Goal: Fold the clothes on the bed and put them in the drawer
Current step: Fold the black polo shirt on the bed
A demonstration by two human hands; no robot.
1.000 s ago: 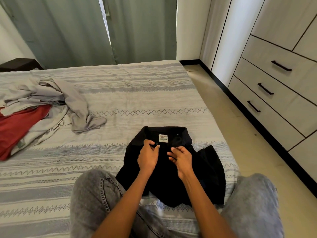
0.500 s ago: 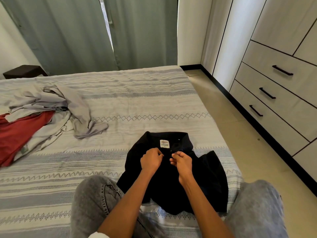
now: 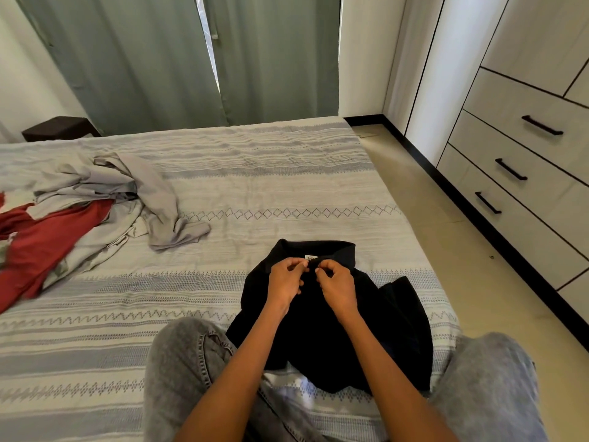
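Note:
A black collared shirt (image 3: 322,339) lies face up on the striped bed (image 3: 271,193) between my knees, collar away from me. My left hand (image 3: 285,282) and my right hand (image 3: 336,283) sit side by side just below the collar, fingers curled, each pinching the shirt's front placket near the white neck label. Further left on the bed lies a heap of grey clothes (image 3: 105,189) over a red garment (image 3: 41,244). Three shut drawers (image 3: 535,173) with black handles fill the wardrobe on the right.
A strip of bare floor (image 3: 446,224) runs between the bed's right edge and the wardrobe. Green curtains (image 3: 178,59) hang behind the bed. A dark side table (image 3: 59,129) stands at the far left corner.
Both hands have crept up the shirt's front toward the collar and drawn closer together; they now partly cover the neck label.

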